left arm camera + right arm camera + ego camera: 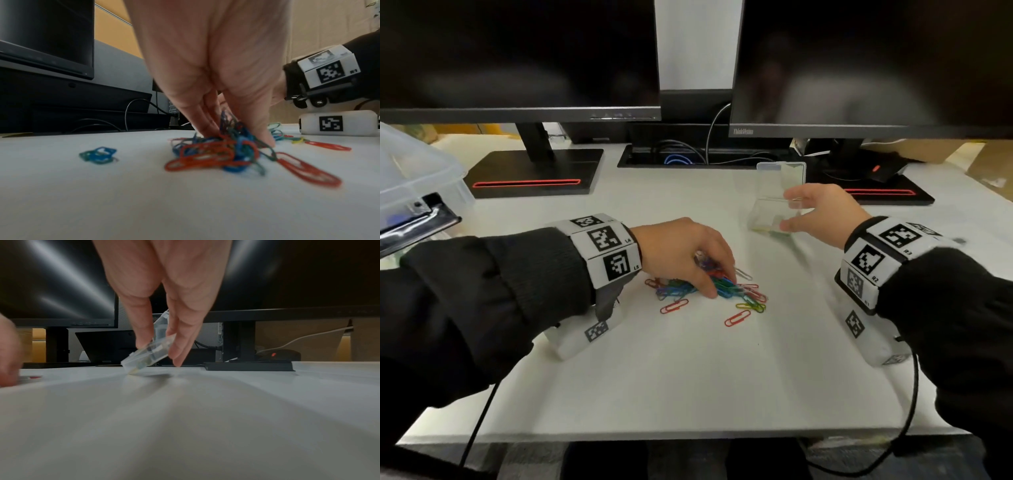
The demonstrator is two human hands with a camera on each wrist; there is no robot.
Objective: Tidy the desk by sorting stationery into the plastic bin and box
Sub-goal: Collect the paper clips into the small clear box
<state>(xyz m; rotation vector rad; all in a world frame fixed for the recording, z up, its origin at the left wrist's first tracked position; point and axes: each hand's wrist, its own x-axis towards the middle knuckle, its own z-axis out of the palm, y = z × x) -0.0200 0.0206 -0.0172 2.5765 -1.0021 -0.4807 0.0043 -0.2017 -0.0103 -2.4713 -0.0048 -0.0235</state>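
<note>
A heap of coloured paper clips point(688, 289) lies on the white desk point(688, 377). My left hand point(719, 282) is down on the heap, with its thumb and curled fingers pinching a bunch of clips point(230, 139). Several more clips lie loose around it, among them a red clip point(737, 318) and a blue-green pair point(98, 155). To the right, my right hand point(787, 210) pinches a small clear plastic box point(767, 216) between thumb and fingers. The box point(148, 355) is tilted, its low corner at the desk and its lid point(787, 173) standing open. A few small items lie inside.
A large clear plastic bin point(410, 171) stands at the far left, with a black clipboard point(414, 222) in front of it. Two monitors on black stands point(534, 171) line the back. A cable tray point(688, 156) and a mouse point(883, 173) also sit at the back.
</note>
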